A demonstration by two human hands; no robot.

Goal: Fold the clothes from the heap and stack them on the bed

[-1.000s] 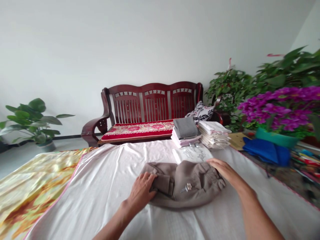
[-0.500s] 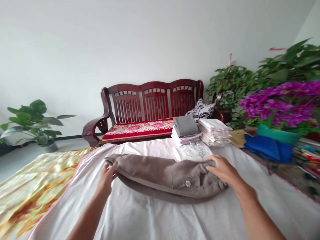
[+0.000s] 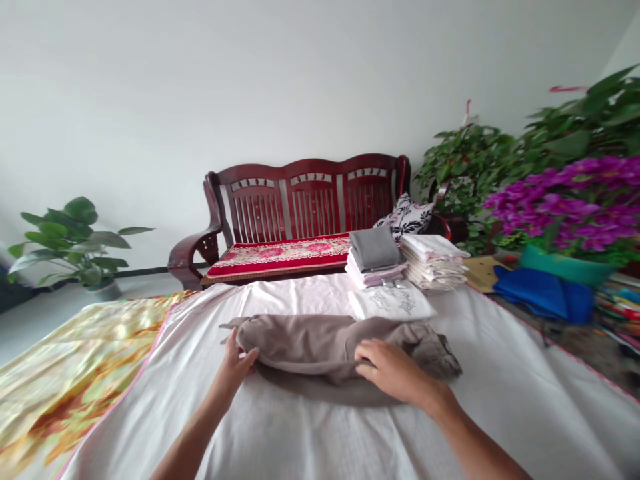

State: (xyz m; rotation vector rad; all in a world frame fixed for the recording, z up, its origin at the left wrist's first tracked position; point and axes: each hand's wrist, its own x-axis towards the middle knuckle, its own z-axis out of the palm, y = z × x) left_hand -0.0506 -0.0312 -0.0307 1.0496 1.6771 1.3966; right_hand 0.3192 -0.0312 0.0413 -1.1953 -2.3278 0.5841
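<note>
A pair of taupe trousers, folded lengthwise, lies across the white sheet in front of me. A seam runs across the fabric near its middle, and the right end is gathered and crumpled. My left hand grips the left end, thumb on the near side. Closed on the near edge, right of the middle, is my right hand; its fingertips are partly hidden in the cloth. Just behind the trousers lies a folded white cloth with a grey pattern.
Two stacks stand at the back right: a grey folded cloth tops one, white folded cloths form the other. Beyond is a red wooden bench. A blue cloth and purple flowers are at right, a yellow patterned cloth at left.
My right hand has moved left and nearer, from the right end to the near edge. The flower decoration is now hidden. My left hand has shifted slightly right with the left end.
</note>
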